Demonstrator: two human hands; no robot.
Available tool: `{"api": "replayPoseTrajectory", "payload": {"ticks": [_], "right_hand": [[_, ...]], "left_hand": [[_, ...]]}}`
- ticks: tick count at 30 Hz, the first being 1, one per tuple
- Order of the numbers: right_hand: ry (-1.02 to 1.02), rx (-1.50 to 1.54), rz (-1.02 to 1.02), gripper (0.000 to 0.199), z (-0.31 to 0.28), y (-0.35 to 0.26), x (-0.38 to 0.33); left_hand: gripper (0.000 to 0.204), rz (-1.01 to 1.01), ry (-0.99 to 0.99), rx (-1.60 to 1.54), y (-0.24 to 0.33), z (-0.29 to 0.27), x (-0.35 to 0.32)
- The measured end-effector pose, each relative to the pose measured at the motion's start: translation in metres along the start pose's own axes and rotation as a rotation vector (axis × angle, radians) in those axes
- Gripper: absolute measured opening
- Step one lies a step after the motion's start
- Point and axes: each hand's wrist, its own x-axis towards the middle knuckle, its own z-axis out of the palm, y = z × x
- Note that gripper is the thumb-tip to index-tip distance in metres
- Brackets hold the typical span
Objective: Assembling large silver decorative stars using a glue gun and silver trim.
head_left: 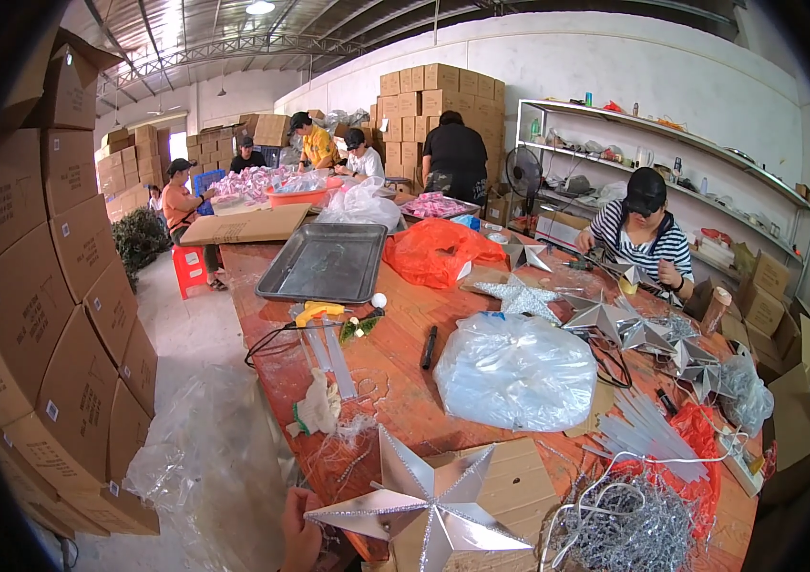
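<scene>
Your left hand (302, 526) pinches the left tip of the shiny silver five-pointed star (435, 503), which lies over a flat brown cardboard sheet (524, 488) at the near edge of the reddish wooden worktop (395, 377); you cannot tell your right hand's state, as it is out of view. To the star's right sits a tangled heap of silver tinsel (626, 530).

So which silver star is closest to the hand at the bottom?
The big silver star at the bottom: its left tip meets the left hand, while the other stars are farther up the table.
</scene>
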Motion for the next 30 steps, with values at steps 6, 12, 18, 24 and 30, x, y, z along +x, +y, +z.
{"api": "replayPoseTrajectory", "payload": {"ticks": [6, 12, 18, 24, 30], "right_hand": [[0.033, -0.01, 0.019, 0.019, 0.003, 0.0, -0.002], [-0.03, -0.042, 0.064, 0.02, 0.0, -0.005, -0.001], [0.039, -0.073, -0.001, 0.018, 0.004, -0.009, 0.002], [0.035, -0.052, 0.013, 0.019, 0.003, -0.008, 0.002], [0.024, -0.041, 0.033, 0.02, 0.001, -0.005, 0.001]], "left_hand": [[0.012, -0.082, 0.006, -0.209, -0.011, -0.008, -0.001], [0.025, 0.009, -0.036, -0.169, 0.0, -0.011, -0.003], [0.026, 0.015, -0.415, -0.068, 0.012, -0.021, 0.001], [0.035, -0.188, -0.426, -0.386, 0.012, -0.024, 0.003], [0.034, -0.255, -0.506, -0.277, 0.016, -0.024, 0.019]]}}
